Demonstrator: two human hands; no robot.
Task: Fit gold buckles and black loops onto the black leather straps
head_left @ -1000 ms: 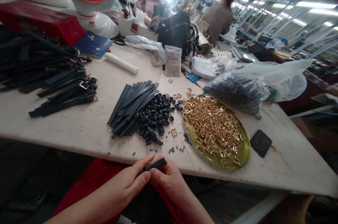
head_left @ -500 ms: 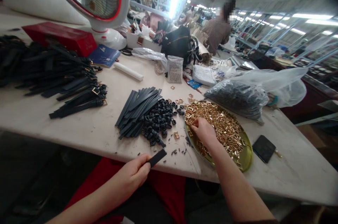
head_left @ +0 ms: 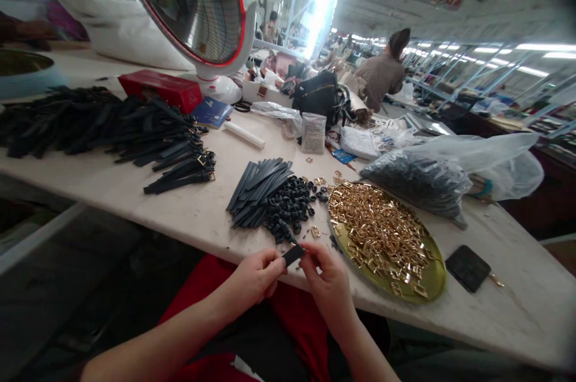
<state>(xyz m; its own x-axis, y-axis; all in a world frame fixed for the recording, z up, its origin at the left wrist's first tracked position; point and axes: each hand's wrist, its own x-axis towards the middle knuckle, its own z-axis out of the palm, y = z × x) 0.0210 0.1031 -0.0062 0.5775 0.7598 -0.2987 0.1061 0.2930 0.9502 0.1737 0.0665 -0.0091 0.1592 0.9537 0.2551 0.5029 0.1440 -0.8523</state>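
Near the table's front edge, my left hand (head_left: 260, 277) pinches a short black strap (head_left: 293, 255). The closed fingertips of my right hand (head_left: 324, 274) meet the strap's far end; what they hold there is too small to make out. Just beyond the hands lie a fanned stack of black straps (head_left: 258, 190) and a heap of small black loops (head_left: 292, 202). On the right, a round gold tray (head_left: 434, 286) bears a pile of gold buckles (head_left: 382, 226).
Finished-looking black straps with buckles (head_left: 148, 130) are heaped at the left, below a red box (head_left: 159, 89) and a round heater or fan (head_left: 202, 10). A plastic bag (head_left: 418, 172) and a dark flat object (head_left: 468, 268) lie right. A person (head_left: 380, 79) stands behind.
My right hand has left the buckle tray and come to the strap in my left hand. The view has turned somewhat to the left.
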